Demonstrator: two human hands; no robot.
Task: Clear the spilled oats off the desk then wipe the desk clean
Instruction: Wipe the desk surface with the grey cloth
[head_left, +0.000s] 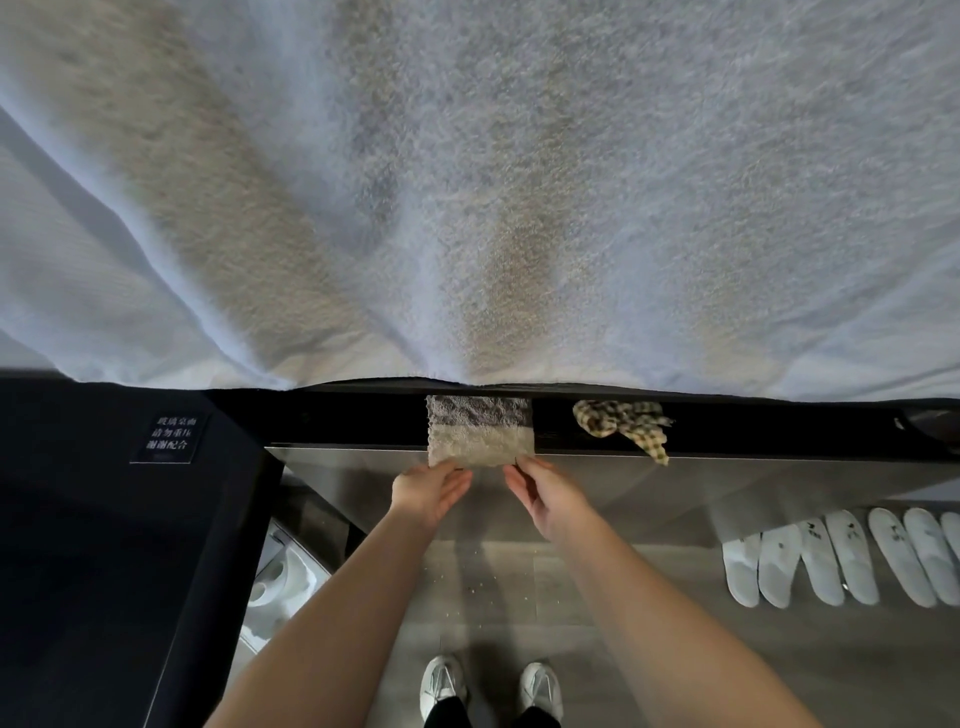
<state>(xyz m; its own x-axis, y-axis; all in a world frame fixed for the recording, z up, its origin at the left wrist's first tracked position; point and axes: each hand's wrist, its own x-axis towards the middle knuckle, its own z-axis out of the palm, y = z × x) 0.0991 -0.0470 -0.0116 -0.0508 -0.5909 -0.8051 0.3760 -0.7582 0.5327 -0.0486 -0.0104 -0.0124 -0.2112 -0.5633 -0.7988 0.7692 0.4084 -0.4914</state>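
Hands both at lower edge of small beige-grey cloth (480, 434), which hangs over dark ledge (337, 421). Left hand (431, 491) pinches lower left corner, other fingers loosely extended. Right hand (545, 499) pinches lower right corner between thumb and fingertips. Checked rag (621, 423) on same ledge, right of cloth, not touching. Oats (475, 587) scattered on floor between forearms. Black desk (104, 519) at left. White slippers (831, 561) in row at right.
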